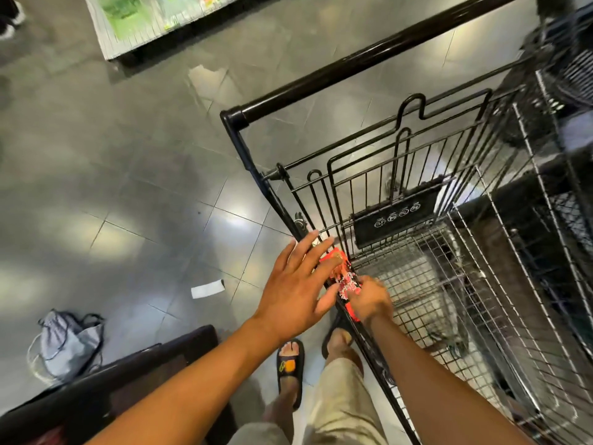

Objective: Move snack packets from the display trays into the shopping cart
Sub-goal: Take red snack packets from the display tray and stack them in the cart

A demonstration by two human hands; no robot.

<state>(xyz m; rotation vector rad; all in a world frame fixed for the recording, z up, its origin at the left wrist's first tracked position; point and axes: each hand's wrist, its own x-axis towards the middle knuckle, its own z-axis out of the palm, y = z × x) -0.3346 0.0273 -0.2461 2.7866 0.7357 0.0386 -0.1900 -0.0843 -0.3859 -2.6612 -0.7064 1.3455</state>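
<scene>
Head: right hand [369, 298] grips red-white snack packet [345, 282]; left hand [295, 284] splayed over it.

- One shopping cart [353, 64].
- One red snack packet [348, 285] for certain, at the cart's rim; whether more lie bunched with it cannot be told.
- Two hands: left hand [295, 293], right hand [372, 298].
- Two black sandals [290, 370].
- One white paper slip [208, 289].
- One grey drawstring bag [69, 345].
- One wire display tray [106, 43], its green packets too blurred to count.
- One black sign plate [396, 220], bearing four round icons.
</scene>
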